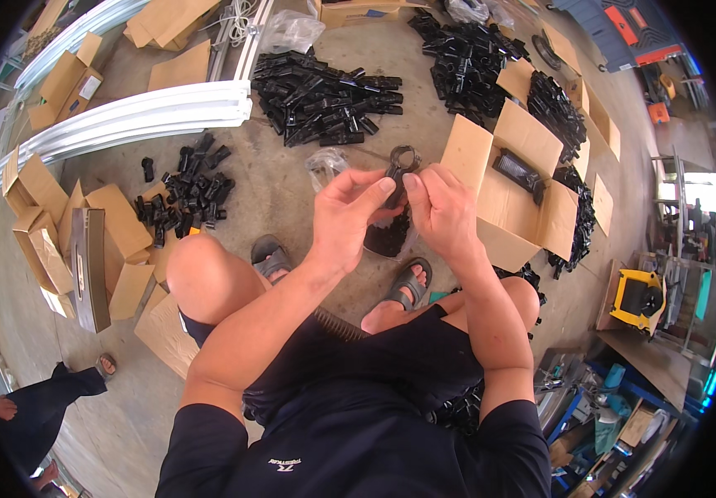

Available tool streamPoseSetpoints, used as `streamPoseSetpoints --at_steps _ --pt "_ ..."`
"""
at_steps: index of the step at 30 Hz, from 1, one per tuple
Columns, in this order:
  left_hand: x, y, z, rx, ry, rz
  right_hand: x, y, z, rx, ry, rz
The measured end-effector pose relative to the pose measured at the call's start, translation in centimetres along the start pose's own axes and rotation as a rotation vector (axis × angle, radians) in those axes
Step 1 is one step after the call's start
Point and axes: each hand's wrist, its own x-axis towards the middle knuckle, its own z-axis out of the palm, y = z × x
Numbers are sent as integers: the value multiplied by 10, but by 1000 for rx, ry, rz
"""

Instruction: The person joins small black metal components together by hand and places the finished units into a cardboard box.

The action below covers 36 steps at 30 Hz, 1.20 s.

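Note:
In front of me, a black ring-ended clamp [406,155] is held up between both hands. My left hand [343,214] grips its lower body, with the thumb laid along it. Against its right side, just under the ring, the fingers and thumb of my right hand [444,209] are pinched closed. Whether those fingers also hold a smaller piece is hidden. Below the hands, between my feet, sits a small clear container [408,247] of tiny dark pieces, partly covered by my hands. A crumpled clear plastic bag [325,168] lies just beyond my left hand.
Piles of black parts [316,98] lie ahead, with a smaller pile [183,187] to the left. An open cardboard box [503,212] with a black part inside stands at right. White metal rails [125,133] lie far left. Another person's dark-clothed leg [42,415] shows at lower left.

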Motion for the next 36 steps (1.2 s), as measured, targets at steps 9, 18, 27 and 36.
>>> streamPoseSetpoints --at_steps 9,18,27,36 --pt "5 -5 0 -12 23 1 6 -6 -1 62 81 63" --pt "6 -5 0 34 32 -3 4 -8 -6 63 24 105" --pt "6 -4 2 32 30 10 5 -12 -10 80 10 93" --pt "6 -5 0 34 37 8 3 -11 -8 62 -3 109"
